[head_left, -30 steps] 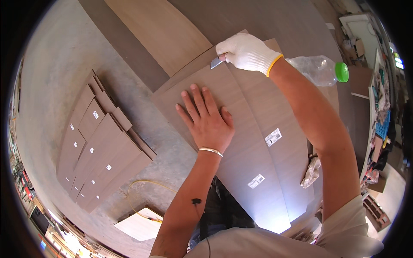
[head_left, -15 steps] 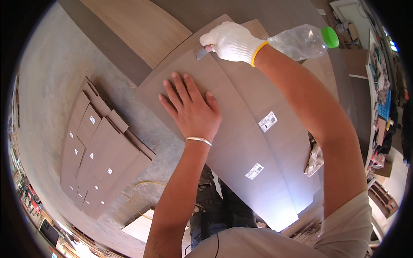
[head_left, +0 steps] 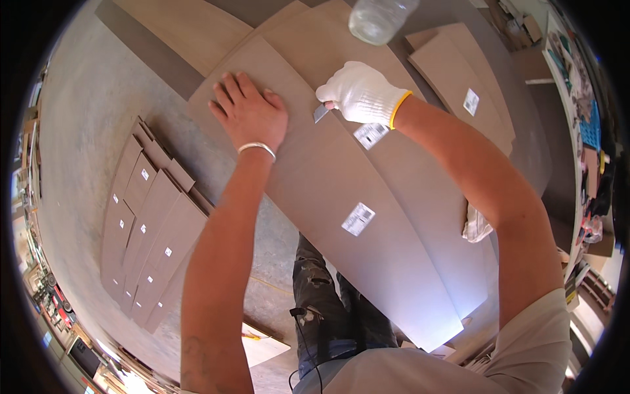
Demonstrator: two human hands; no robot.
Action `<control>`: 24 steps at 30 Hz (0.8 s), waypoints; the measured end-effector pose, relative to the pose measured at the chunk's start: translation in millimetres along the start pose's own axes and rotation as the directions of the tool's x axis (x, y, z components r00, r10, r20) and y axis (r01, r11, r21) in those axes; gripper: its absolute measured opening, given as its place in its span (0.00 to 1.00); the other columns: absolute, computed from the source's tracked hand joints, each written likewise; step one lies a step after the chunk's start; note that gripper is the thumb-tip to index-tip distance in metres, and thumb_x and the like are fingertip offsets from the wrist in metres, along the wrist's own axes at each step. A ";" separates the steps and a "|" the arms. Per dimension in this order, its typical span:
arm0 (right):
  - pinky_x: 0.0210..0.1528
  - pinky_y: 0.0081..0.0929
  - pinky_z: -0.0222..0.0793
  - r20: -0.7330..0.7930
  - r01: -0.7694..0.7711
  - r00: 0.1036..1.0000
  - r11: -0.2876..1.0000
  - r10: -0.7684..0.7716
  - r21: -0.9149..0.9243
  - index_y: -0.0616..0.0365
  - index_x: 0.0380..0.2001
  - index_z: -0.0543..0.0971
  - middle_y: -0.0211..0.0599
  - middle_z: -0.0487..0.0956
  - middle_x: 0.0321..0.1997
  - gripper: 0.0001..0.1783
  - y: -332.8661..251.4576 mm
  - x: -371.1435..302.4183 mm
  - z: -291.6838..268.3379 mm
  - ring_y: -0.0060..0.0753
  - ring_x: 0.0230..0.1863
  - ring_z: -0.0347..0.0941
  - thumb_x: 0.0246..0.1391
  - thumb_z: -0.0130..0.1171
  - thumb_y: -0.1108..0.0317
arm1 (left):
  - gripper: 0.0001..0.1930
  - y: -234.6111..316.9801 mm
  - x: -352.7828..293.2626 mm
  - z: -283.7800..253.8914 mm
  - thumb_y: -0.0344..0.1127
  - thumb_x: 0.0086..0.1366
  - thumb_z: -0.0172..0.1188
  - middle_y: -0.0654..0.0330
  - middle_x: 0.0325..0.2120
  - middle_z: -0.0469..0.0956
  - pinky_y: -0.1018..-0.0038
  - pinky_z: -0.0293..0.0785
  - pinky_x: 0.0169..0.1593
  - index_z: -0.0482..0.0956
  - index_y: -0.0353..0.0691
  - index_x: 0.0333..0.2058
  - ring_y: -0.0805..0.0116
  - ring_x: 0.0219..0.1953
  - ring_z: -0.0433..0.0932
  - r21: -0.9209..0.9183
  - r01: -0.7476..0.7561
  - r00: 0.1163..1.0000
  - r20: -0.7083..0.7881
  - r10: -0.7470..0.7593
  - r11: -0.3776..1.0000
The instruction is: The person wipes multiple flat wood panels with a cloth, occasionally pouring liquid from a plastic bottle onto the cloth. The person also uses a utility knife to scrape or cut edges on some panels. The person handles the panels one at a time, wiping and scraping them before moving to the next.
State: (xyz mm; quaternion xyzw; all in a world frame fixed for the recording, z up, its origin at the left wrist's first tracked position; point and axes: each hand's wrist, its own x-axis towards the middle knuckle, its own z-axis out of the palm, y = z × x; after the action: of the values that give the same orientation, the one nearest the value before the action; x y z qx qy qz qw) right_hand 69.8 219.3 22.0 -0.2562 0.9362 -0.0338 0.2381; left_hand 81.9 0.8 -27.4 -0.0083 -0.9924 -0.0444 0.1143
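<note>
The left hand [head_left: 252,117] lies flat, fingers spread, gripping nothing; beneath them is a brown panel [head_left: 328,174], probably stiff, best held by its edges. The gloved right hand [head_left: 361,93] closes its fingers on a grey blade [head_left: 320,114] jutting leftward.

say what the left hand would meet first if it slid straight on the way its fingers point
Probably the light brown panel, just past the edge of the stacked boards under the left hand. Whether the panel lies level with them is hard to tell from this view.
</note>
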 end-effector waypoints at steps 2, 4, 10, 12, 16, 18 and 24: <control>0.45 0.40 0.74 0.028 -0.013 1.000 1.000 0.013 0.010 0.45 0.35 0.83 0.32 0.84 0.31 0.03 -4.2 -19.3 12.7 0.45 0.36 0.77 0.65 0.62 0.66 | 0.31 -5.1 0.4 5.4 0.45 0.70 0.52 0.45 0.72 0.63 0.41 0.49 0.75 0.68 0.31 0.66 0.41 0.75 0.57 0.016 -0.029 0.996 -0.079 0.030 0.999; 0.42 0.40 0.77 0.039 0.007 0.999 1.000 -0.007 -0.003 0.43 0.41 0.84 0.32 0.85 0.33 0.05 -4.4 -42.5 26.9 0.45 0.40 0.80 0.65 0.61 0.68 | 0.31 -5.0 1.5 10.0 0.45 0.70 0.52 0.46 0.71 0.64 0.43 0.51 0.75 0.69 0.32 0.66 0.42 0.75 0.58 0.025 -0.044 0.994 -0.100 0.046 0.999; 0.41 0.39 0.78 0.037 0.042 0.998 0.999 -0.041 -0.023 0.42 0.42 0.85 0.31 0.86 0.35 0.07 -9.0 -111.3 63.5 0.44 0.42 0.82 0.65 0.61 0.68 | 0.30 -7.1 7.0 15.2 0.47 0.71 0.50 0.49 0.71 0.67 0.50 0.55 0.75 0.71 0.35 0.66 0.46 0.74 0.61 0.083 -0.041 0.994 -0.102 0.049 0.996; 0.42 0.38 0.77 0.008 0.072 0.997 0.997 -0.072 -0.035 0.42 0.41 0.85 0.30 0.86 0.35 0.06 -10.7 -133.6 78.3 0.43 0.41 0.82 0.64 0.61 0.68 | 0.30 -9.1 7.3 16.3 0.48 0.72 0.48 0.51 0.71 0.67 0.51 0.56 0.75 0.71 0.37 0.66 0.48 0.74 0.62 0.101 -0.030 0.995 -0.094 0.039 0.994; 0.46 0.36 0.73 -0.011 0.140 0.990 0.988 -0.141 -0.072 0.43 0.37 0.85 0.30 0.87 0.34 0.05 -20.0 -178.8 96.3 0.39 0.40 0.82 0.64 0.61 0.68 | 0.30 -11.7 9.6 16.2 0.50 0.73 0.46 0.53 0.71 0.68 0.52 0.57 0.74 0.73 0.39 0.66 0.50 0.74 0.63 0.117 -0.007 0.997 -0.075 0.016 0.993; 0.47 0.34 0.71 -0.039 0.158 0.986 0.986 -0.160 -0.043 0.45 0.36 0.84 0.30 0.87 0.33 0.04 -20.4 -199.4 104.5 0.38 0.39 0.82 0.63 0.61 0.68 | 0.30 -9.8 8.1 15.5 0.51 0.73 0.46 0.53 0.71 0.68 0.53 0.57 0.74 0.73 0.39 0.66 0.51 0.74 0.63 0.120 -0.002 0.998 -0.069 0.010 0.993; 0.44 0.39 0.73 -0.174 0.172 0.972 0.983 -0.160 0.060 0.46 0.38 0.83 0.33 0.87 0.36 0.05 -9.5 -193.0 110.6 0.44 0.39 0.82 0.66 0.58 0.67 | 0.30 -9.0 8.7 13.0 0.53 0.73 0.44 0.56 0.72 0.68 0.54 0.59 0.74 0.72 0.44 0.67 0.51 0.74 0.63 0.143 0.012 1.000 -0.030 -0.007 0.990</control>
State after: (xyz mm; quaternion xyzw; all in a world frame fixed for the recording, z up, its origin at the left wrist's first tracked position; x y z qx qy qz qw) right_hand 271.2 313.3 8.7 -0.3206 0.9264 -0.1101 0.1640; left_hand 70.3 -7.0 -38.7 0.0054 -0.9913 0.0264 0.1291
